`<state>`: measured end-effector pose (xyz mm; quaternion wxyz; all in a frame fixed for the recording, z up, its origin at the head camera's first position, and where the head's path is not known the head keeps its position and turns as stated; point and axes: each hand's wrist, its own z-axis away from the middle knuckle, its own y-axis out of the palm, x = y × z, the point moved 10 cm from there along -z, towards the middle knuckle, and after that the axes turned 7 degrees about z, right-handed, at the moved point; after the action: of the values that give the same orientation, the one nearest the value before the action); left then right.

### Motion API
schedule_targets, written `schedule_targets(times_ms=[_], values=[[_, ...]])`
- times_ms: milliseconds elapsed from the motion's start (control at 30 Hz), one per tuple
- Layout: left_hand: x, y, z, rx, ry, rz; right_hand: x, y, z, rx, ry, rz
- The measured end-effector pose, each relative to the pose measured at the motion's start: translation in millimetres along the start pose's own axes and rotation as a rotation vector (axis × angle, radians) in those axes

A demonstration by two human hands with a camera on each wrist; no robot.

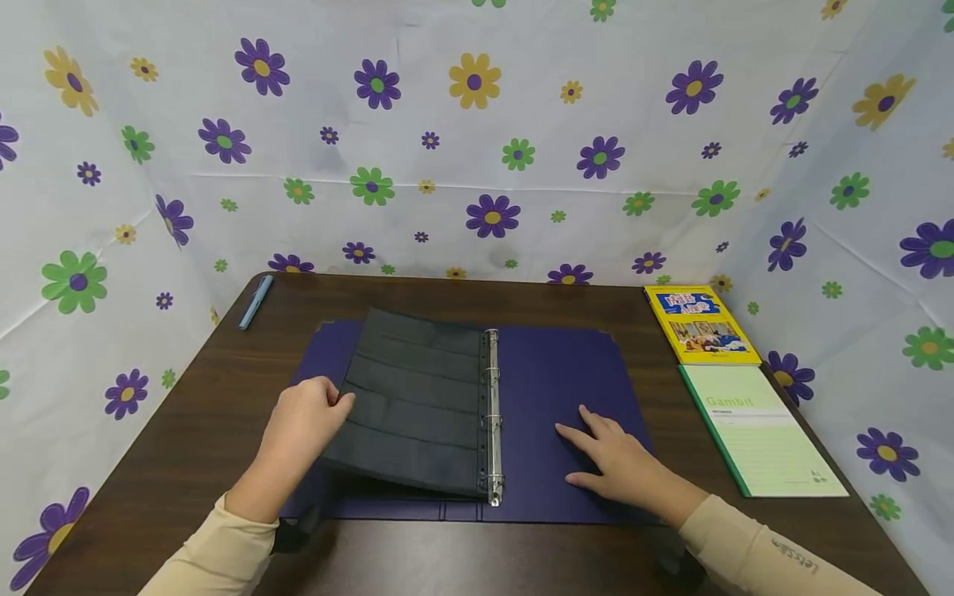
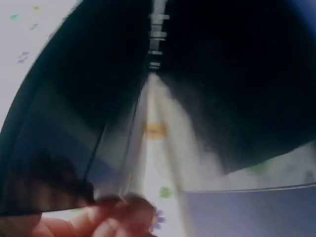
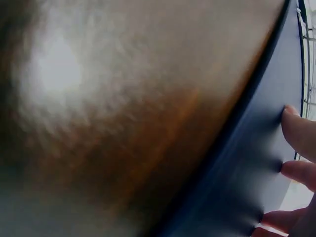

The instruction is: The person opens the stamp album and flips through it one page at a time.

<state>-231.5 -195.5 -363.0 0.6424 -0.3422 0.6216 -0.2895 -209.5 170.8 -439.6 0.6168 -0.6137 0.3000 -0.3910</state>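
Observation:
A dark blue ring binder [image 1: 559,372] lies spread out on the table, with a metal ring spine [image 1: 493,414] down its middle. Black pocket pages [image 1: 417,397] hang on the rings over the left cover. My left hand [image 1: 301,422] pinches the left edge of a page between thumb and fingers, and that edge is lifted off the cover. In the left wrist view, the fingers [image 2: 113,217] grip the page edge at the bottom. My right hand [image 1: 619,463] rests on the right inner cover with its fingers spread. The right wrist view shows its fingertips touching the blue cover [image 3: 247,163].
On the brown wooden table [image 1: 417,555], a blue pen [image 1: 257,302] lies at the back left. A yellow book [image 1: 701,324] and a pale green notebook [image 1: 760,430] lie along the right side. A flower-print cloth [image 1: 477,165] hangs behind and at both sides.

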Motion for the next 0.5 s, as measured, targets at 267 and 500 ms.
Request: schedule_targets(times_ms=[267, 500], values=[[-13.4, 68.3, 17.9, 0.168, 0.309, -0.255, -4.6, 8.1, 2.0, 0.025, 0.036, -0.041], [-22.6, 107.3, 39.6, 0.371, 0.469, -0.316, -4.4, 7.4, 2.2, 0.0, 0.003, 0.005]])
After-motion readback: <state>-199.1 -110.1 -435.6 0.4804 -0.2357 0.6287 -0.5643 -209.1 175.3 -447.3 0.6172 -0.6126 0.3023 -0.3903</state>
